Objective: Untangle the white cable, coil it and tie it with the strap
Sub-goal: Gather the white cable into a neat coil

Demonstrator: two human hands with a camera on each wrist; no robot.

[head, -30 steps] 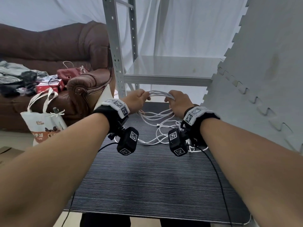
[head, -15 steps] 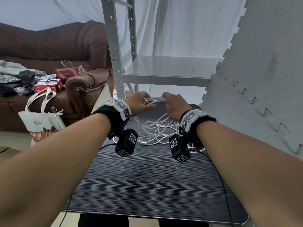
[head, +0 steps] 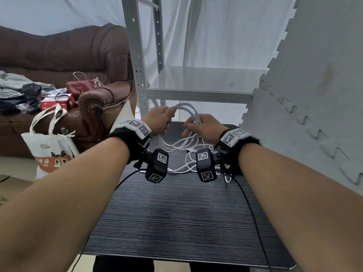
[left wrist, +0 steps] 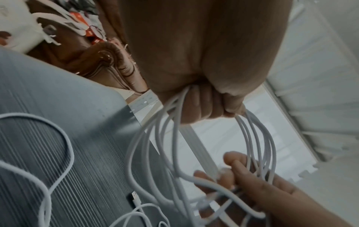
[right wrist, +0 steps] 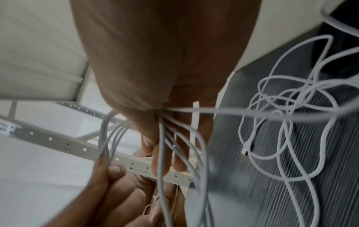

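Observation:
The white cable (head: 186, 106) arches as a bundle of several loops between my two hands above the far end of the dark ribbed table (head: 176, 213). My left hand (head: 160, 119) grips one side of the bundle in a fist (left wrist: 200, 107). My right hand (head: 204, 129) holds the other side, strands running between thumb and fingers (right wrist: 161, 158). The rest of the cable lies in a loose tangle (right wrist: 287, 116) on the table below, its USB plug (left wrist: 134, 198) lying flat. A flat white strip (right wrist: 195, 116) shows by my right fingers; I cannot tell whether it is the strap.
A grey metal shelf rack (head: 196, 95) stands just beyond the table. A grey foam mat panel (head: 304, 95) leans along the right side. A brown sofa (head: 88, 65) with clutter and a white tote bag (head: 51, 150) stand at the left.
The bundle was stretched nearly level between my hands; now it bows upward. My left hand has lifted, and my right hand has turned and shifted down along the loops.

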